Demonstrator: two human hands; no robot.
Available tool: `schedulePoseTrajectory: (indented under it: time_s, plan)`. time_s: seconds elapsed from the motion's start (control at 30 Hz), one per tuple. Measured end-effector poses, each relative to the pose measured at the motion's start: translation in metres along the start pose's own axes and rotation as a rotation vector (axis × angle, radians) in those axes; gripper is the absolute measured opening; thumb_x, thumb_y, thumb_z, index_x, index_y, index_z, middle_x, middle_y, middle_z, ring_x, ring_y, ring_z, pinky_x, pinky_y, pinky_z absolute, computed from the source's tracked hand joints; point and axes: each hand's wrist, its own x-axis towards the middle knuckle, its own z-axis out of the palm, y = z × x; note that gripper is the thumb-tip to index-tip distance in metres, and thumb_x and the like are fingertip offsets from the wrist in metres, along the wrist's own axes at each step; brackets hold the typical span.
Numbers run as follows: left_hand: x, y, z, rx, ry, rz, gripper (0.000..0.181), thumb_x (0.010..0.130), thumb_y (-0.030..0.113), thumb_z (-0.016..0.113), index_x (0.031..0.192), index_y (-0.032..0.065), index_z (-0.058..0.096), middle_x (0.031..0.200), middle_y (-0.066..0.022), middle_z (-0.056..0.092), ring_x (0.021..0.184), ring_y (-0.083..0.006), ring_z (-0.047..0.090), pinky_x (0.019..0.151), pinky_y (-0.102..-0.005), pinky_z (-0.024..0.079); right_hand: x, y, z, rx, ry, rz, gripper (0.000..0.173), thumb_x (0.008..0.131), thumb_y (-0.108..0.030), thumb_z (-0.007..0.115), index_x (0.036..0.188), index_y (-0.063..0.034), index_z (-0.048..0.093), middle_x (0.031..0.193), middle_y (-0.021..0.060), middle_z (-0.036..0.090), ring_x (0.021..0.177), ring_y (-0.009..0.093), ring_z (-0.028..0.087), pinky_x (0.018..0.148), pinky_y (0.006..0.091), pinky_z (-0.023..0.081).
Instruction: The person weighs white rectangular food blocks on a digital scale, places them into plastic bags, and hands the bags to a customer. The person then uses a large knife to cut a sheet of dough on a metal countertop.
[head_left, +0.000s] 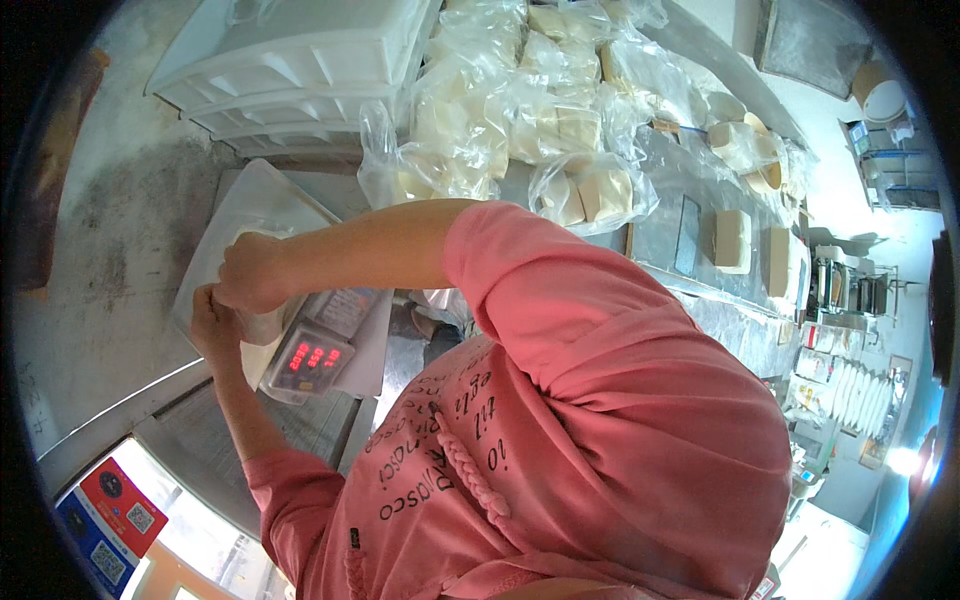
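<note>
A digital scale (307, 364) with lit red digits stands before me, tilted in the view. Over its platform, a clear plastic bag with pale contents (264, 326) lies beneath my hands. My right hand (259, 271), at the end of the upper arm in the picture, has its fingers closed at the top of the bag. Touching it from below, my left hand (214, 319) is also closed, with its fingertips pinched near the same spot. The hands cover much of the bag, and the bit of plastic between the fingers is hard to see. A translucent plastic sheet or tray (225, 202) lies around them.
Stacked white plastic crates (300, 75) stand at the upper left. Bags of pale blocks (555, 124) crowd the metal table beyond my right arm, with unwrapped pale blocks (733, 241) further along. Cards with printed codes (124, 510) are at the lower left. A foot shows below the table edge.
</note>
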Motion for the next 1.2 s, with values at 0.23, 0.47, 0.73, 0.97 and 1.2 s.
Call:
schedulePoseTrajectory:
  time_s: [0.23, 0.47, 0.73, 0.97, 1.2]
  plan:
    - [-0.063, -0.009, 0.043, -0.654, 0.518, -0.361, 0.036, 0.091, 0.022, 0.046, 0.115, -0.0057, 0.045, 0.114, -0.0161, 0.049, 0.102, -0.0232, 0.05, 0.085, -0.0322, 0.041, 0.008, 0.008, 0.015, -0.178, 0.11, -0.172, 0.03, 0.079, -0.026, 0.053, 0.105, -0.0164, 0.062, 0.102, 0.0027, 0.057, 0.112, 0.023, 0.041, 0.088, 0.0468, 0.032]
    - [-0.112, 0.059, 0.063, -0.524, 0.618, -0.277, 0.045, 0.095, 0.034, 0.037, 0.121, -0.0023, 0.042, 0.126, -0.0139, 0.038, 0.112, -0.0245, 0.043, 0.092, -0.0347, 0.038, -0.054, 0.009, 0.004, 0.084, 0.131, -0.189, 0.029, 0.074, -0.019, 0.053, 0.101, -0.0151, 0.062, 0.086, 0.0107, 0.064, 0.083, 0.029, 0.062, 0.077, 0.0419, 0.044]
    - [-0.204, 0.184, 0.216, -0.592, -0.338, -0.144, 0.026, 0.085, 0.025, 0.054, 0.09, 0.0001, 0.06, 0.087, -0.0123, 0.062, 0.082, -0.0197, 0.058, 0.073, -0.0312, 0.045, -0.444, 0.074, -0.103, 1.18, 0.557, 0.785, 0.03, 0.076, -0.013, 0.066, 0.103, -0.0014, 0.059, 0.095, 0.0025, 0.06, 0.089, 0.011, 0.056, 0.072, 0.0255, 0.047]
    - [-0.269, 0.256, 0.393, -0.537, -0.43, -0.323, 0.032, 0.075, 0.026, 0.058, 0.094, 0.0011, 0.059, 0.09, -0.0188, 0.062, 0.088, -0.0335, 0.06, 0.079, -0.0391, 0.046, -0.656, 0.186, -0.056, 0.305, 0.422, 1.017, 0.014, 0.078, -0.013, 0.063, 0.083, -0.006, 0.052, 0.077, -0.0018, 0.046, 0.072, 0.007, 0.04, 0.065, 0.0212, 0.036]
    - [-0.273, 0.304, 0.378, -0.376, -0.582, -0.34, 0.034, 0.071, 0.026, 0.063, 0.092, 0.0007, 0.055, 0.095, -0.0205, 0.06, 0.091, -0.0359, 0.057, 0.079, -0.0415, 0.045, -0.75, 0.303, 0.049, -0.025, 0.457, 1.039, 0.037, 0.074, -0.027, 0.067, 0.102, -0.0063, 0.055, 0.094, 0.0143, 0.06, 0.081, 0.028, 0.057, 0.073, 0.0359, 0.044]
